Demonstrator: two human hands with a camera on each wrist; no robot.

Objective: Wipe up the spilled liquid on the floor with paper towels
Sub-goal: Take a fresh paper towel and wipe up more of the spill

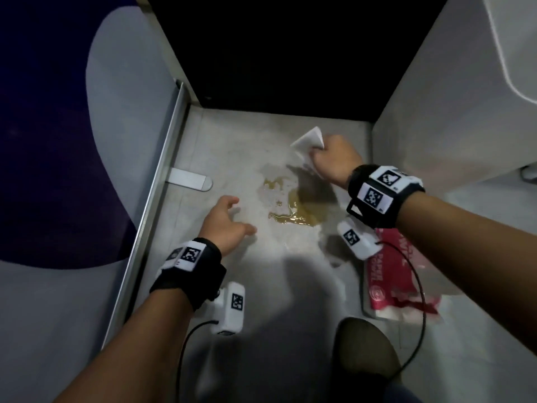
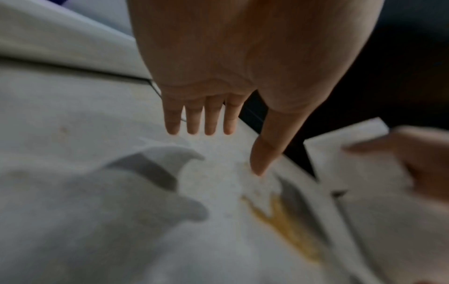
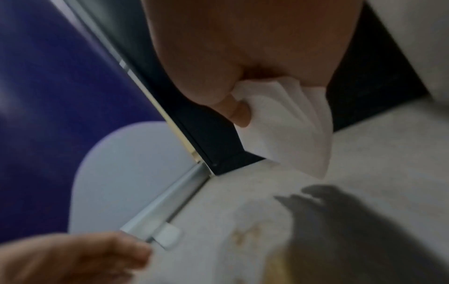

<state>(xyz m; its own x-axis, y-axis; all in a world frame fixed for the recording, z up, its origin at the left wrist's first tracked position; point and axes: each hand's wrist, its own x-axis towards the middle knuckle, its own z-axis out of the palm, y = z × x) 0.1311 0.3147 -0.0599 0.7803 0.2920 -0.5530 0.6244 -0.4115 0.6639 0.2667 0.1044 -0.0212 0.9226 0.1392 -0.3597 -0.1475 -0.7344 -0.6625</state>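
Observation:
A yellowish spill point(image 1: 293, 203) spreads over the grey floor point(image 1: 232, 141) in the middle of the head view; it also shows as a yellow streak point(image 2: 286, 224) in the left wrist view. My right hand point(image 1: 331, 159) grips a folded white paper towel point(image 1: 309, 138) just above the floor, beyond the spill's far right edge. In the right wrist view the paper towel point(image 3: 289, 123) hangs from my curled fingers point(image 3: 239, 113). My left hand point(image 1: 225, 222) hovers left of the spill, fingers point(image 2: 211, 119) straight and spread, holding nothing.
A red paper towel pack point(image 1: 398, 274) lies on the floor at the right, under my right forearm. A metal door rail point(image 1: 151, 207) and flat metal stop point(image 1: 190, 178) run along the left. A dark opening point(image 1: 276, 48) lies ahead, a white wall point(image 1: 436, 112) to the right, my shoe point(image 1: 363, 350) below.

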